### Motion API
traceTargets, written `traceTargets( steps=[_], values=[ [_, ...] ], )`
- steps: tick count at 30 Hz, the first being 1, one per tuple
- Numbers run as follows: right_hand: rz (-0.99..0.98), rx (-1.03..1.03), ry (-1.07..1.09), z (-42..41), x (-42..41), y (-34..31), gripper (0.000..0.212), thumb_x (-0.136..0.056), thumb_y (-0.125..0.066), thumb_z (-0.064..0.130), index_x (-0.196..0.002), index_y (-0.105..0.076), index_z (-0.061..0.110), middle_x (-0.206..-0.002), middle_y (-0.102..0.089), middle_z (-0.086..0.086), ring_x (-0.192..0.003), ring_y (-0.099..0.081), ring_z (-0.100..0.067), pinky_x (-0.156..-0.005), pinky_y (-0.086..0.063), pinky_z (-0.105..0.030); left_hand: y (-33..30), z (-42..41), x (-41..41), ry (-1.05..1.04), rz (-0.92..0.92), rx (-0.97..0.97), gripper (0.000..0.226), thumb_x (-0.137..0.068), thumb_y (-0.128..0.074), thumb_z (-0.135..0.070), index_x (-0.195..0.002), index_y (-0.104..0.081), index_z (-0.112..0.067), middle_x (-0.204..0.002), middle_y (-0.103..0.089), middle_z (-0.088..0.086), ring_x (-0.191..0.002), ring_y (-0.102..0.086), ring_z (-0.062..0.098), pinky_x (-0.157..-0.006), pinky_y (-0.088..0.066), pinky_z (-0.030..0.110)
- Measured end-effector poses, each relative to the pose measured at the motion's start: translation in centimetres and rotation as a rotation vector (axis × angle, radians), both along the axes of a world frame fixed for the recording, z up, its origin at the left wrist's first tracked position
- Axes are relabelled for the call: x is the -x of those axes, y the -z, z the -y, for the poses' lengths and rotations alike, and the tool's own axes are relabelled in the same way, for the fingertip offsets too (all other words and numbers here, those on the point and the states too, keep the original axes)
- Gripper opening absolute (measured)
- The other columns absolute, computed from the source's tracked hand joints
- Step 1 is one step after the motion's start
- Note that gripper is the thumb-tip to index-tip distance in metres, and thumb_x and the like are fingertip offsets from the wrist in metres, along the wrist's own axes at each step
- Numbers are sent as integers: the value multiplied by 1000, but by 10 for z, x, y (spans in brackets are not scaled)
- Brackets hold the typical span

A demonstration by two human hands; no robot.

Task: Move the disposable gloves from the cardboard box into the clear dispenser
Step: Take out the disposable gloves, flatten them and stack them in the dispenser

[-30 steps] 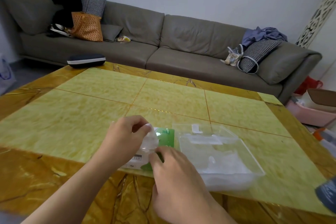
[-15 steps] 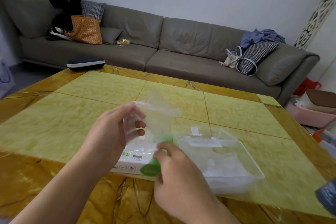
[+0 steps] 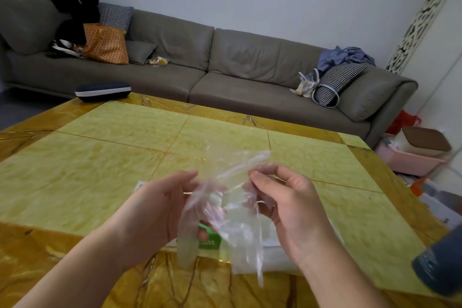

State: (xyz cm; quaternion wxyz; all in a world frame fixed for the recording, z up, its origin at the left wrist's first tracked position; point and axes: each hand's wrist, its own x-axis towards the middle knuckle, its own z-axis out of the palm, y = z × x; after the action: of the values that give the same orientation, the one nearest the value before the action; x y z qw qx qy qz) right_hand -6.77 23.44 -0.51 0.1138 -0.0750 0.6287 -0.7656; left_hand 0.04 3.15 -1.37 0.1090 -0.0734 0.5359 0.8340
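Pinching glove (image 3: 225, 197) between left hand (image 3: 160, 205), right hand (image 3: 287, 202)

cardboard box (image 3: 209, 239) mostly hidden, dispenser (image 3: 275, 252) obscured

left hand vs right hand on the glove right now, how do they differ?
The left hand holds the clear glove by its left side, lower down; the right hand pinches the glove's upper right edge between thumb and forefinger. The left hand sits over the green-and-white cardboard box; the right hand sits over the clear dispenser. Both grip the same glove above the table.
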Motion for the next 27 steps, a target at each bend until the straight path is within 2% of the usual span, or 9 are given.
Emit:
traceTargets(
  steps=[3,4,7,9,12,14,22,25,27],
  values=[
    [-14,-49,44,0,0,2,9,-93,-72,1,-87,-75,7,-78,-74,-14,-65,-69,-25,-55,-54,-33,-1,1,-1,17,-15,94,67,-97,-42,-62,-113,-79,-9,-116,-73,26,-104,-72,44,-88,-57,50],
    [-24,-67,41,1,-1,2,9,-94,-71,1,-88,-75,6,-78,-74,-15,-64,-70,-26,-55,-54,-33,0,-1,-1,15,-60,179,64,-97,-47,-65,-117,-76,-12,-117,-74,23,-107,-72,43,-92,-56,53],
    [-65,-125,-36,0,-3,5,5,-95,-70,0,-94,-74,2,-84,-76,-20,-67,-70,-33,-58,-54,-37,1,-11,0,-140,-180,455,36,-98,-67,-40,-110,-73,-7,-100,-78,15,-90,-76,36,-89,-58,61],
    [-72,-143,-81,-3,-2,3,8,-96,-67,-3,-97,-74,-1,-87,-75,-21,-67,-68,-34,-57,-53,-39,3,-12,1,-289,-175,475,24,-99,-64,-23,-101,-74,-1,-91,-77,19,-78,-75,36,-82,-61,55],
    [-55,-135,-53,-13,4,-2,16,-95,-61,-10,-97,-75,-3,-88,-75,-22,-67,-67,-30,-55,-52,-37,3,-5,1,-380,-171,370,26,-99,-62,-21,-97,-74,2,-90,-75,25,-70,-72,34,-62,-61,39],
    [-44,-140,-29,-21,9,-4,23,-92,-57,-14,-96,-76,-2,-90,-75,-22,-69,-68,-29,-56,-52,-36,2,0,1,-397,-169,335,26,-98,-61,-20,-98,-74,2,-90,-74,25,-70,-71,33,-58,-61,33],
    [-152,-327,284,-30,21,2,32,-88,-50,-14,-91,-75,7,-76,-75,-5,-69,-72,-24,-56,-55,-33,-2,9,-1,-508,-224,310,25,-99,-62,-21,-94,-78,-3,-90,-74,25,-71,-69,33,-66,-56,43],
    [-295,-348,344,-31,17,-3,30,-89,-53,-9,-88,-73,12,-76,-72,-2,-70,-66,-19,-61,-51,-35,-9,5,-4,-566,-319,457,22,-100,-62,-19,-90,-79,-10,-85,-75,15,-73,-72,31,-66,-60,45],
    [-319,-241,171,-29,11,-14,24,-96,-55,0,-89,-75,9,-82,-74,-8,-74,-65,-20,-62,-47,-39,-18,-5,-11,-644,-507,735,17,-99,-62,-21,-93,-78,-18,-79,-76,1,-70,-72,18,-66,-63,39]
  ],
)
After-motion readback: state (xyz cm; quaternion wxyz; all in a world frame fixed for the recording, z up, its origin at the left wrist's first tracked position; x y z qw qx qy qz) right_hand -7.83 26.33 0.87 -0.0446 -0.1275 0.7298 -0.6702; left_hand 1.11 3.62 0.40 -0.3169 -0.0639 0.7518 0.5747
